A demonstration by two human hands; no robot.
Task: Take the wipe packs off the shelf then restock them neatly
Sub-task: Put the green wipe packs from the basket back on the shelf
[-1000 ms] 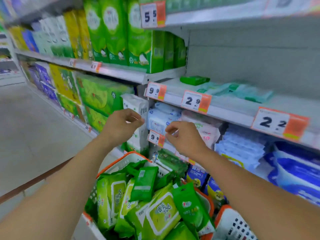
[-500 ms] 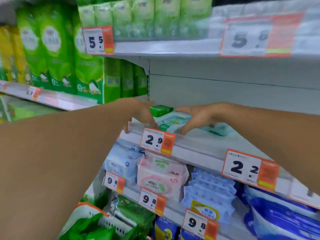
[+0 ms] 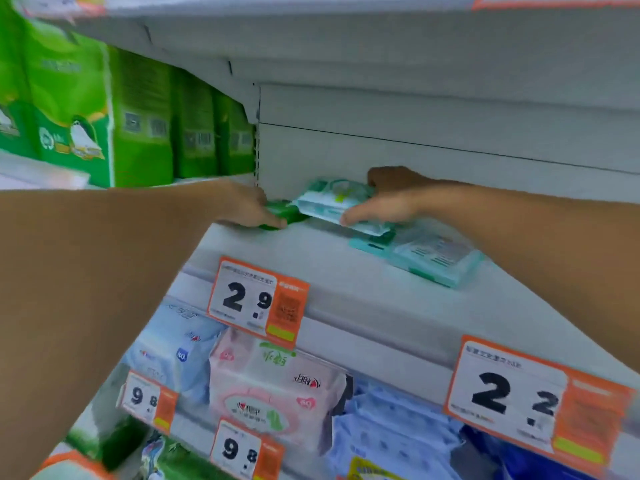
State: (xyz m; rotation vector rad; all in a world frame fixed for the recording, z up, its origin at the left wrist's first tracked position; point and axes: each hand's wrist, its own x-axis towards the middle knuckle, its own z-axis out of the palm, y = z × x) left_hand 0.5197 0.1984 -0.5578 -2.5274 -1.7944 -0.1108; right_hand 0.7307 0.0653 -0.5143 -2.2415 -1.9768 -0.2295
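Both my arms reach deep onto a white shelf [image 3: 346, 271]. My left hand [image 3: 247, 206] grips a small dark green wipe pack [image 3: 284, 211] lying at the back left corner. My right hand [image 3: 388, 199] holds a pale teal wipe pack [image 3: 329, 200], thumb along its front edge and fingers over its back, with the pack tilted up off the shelf. More pale teal packs [image 3: 429, 258] lie flat just right of it, under my right forearm.
Price tags 2.9 [image 3: 258, 303] and 2.2 [image 3: 519, 400] hang on the shelf's front rail. Tall green packs [image 3: 138, 119] fill the bay to the left. Pink [image 3: 273, 393] and blue packs [image 3: 388, 441] sit on the shelf below.
Both hands rose from the basket level and reached to the back of the shelf. The left hand took hold of the green pack, the right took the teal pack and tilted it up.
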